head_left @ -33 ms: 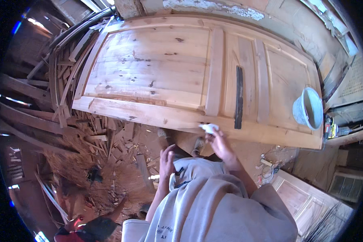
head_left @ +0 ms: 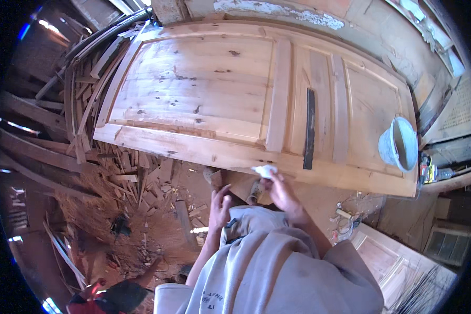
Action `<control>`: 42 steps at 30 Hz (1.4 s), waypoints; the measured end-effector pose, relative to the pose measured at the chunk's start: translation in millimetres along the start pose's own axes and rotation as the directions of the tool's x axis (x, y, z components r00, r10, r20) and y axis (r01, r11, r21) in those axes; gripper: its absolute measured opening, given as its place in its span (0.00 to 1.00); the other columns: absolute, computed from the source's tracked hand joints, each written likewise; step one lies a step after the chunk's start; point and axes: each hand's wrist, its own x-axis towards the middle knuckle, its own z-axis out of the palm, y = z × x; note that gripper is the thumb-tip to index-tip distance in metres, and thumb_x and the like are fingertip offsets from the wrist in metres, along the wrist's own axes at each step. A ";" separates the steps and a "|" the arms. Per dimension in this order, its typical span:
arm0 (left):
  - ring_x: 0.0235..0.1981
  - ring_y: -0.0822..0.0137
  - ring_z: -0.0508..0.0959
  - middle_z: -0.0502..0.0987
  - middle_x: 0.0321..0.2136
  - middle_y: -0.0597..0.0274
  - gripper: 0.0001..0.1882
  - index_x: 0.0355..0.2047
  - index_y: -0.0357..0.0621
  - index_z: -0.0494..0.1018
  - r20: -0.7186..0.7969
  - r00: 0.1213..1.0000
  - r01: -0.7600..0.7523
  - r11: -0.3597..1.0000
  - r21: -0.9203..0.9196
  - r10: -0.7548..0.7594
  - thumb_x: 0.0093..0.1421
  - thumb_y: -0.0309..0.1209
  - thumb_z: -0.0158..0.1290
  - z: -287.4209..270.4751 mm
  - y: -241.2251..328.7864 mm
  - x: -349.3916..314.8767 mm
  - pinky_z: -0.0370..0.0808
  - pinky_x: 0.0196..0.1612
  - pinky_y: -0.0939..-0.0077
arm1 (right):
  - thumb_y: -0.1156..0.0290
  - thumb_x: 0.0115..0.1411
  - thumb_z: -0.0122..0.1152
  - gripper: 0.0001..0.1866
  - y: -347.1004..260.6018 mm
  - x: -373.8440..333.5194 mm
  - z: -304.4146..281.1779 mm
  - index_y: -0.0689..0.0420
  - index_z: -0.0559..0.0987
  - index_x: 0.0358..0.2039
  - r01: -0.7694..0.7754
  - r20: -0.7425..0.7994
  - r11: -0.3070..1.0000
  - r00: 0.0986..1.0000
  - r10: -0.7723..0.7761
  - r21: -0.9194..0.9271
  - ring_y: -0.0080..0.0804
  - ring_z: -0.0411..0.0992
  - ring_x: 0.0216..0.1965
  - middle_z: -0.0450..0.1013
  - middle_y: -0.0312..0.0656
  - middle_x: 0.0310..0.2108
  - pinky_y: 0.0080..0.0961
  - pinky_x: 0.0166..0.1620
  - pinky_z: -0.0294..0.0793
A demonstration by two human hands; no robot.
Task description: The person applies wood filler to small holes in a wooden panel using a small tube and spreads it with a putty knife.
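My right hand (head_left: 281,192) is closed around a small white bottle (head_left: 265,170), whose narrow tip points left. The bottle is held at the near edge of a large panelled wooden door (head_left: 193,145); whether it touches the wood I cannot tell. In front of my body, my left hand (head_left: 219,209) is raised with loosely bent fingers apart and nothing in it. Across the door lies a dark, narrow strip (head_left: 309,128), to the right of two knotty-panel rails. Dark knots and spots mark the big left panel (head_left: 193,83).
A pale blue bucket (head_left: 397,144) stands on the door's right end. Wood offcuts (head_left: 141,175) and sawdust cover the floor at left. Another panelled door (head_left: 377,251) lies at lower right, near tangled wires (head_left: 348,222). Another person (head_left: 115,298) is at lower left.
My right hand and the white bottle have shifted slightly left and toward my body. The fingers of my left hand have spread a little. The door and bucket stay in place.
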 end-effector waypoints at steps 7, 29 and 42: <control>0.46 0.50 0.69 0.77 0.43 0.45 0.26 0.50 0.38 0.72 0.111 0.979 -0.177 0.982 0.060 0.170 0.62 0.47 0.49 46.6 56.7 30.8 0.60 0.58 0.56 | 0.53 0.65 0.53 0.19 22.5 -18.0 17.1 0.55 0.76 0.46 -0.245 0.312 0.964 0.912 0.264 -0.099 0.23 0.70 0.42 0.74 0.34 0.40 0.26 0.47 0.70; 0.48 0.62 0.68 0.72 0.46 0.54 0.26 0.53 0.42 0.71 -0.031 0.997 -0.081 0.987 -0.135 0.078 0.68 0.48 0.37 -20.7 55.3 77.5 0.62 0.54 0.69 | 0.70 0.63 0.56 0.18 -12.1 48.3 -40.2 0.57 0.68 0.53 0.361 0.413 0.783 0.899 -0.148 -0.506 0.29 0.73 0.42 0.73 0.41 0.44 0.27 0.42 0.74; 0.61 0.48 0.63 0.69 0.53 0.41 0.23 0.53 0.40 0.71 0.521 0.791 -0.216 0.943 -0.253 0.321 0.66 0.43 0.46 5.4 100.1 166.9 0.61 0.61 0.60 | 0.63 0.65 0.52 0.11 -63.9 26.8 21.2 0.57 0.72 0.42 0.320 -0.128 0.876 0.913 -0.387 -0.362 0.18 0.65 0.25 0.69 0.33 0.26 0.16 0.28 0.65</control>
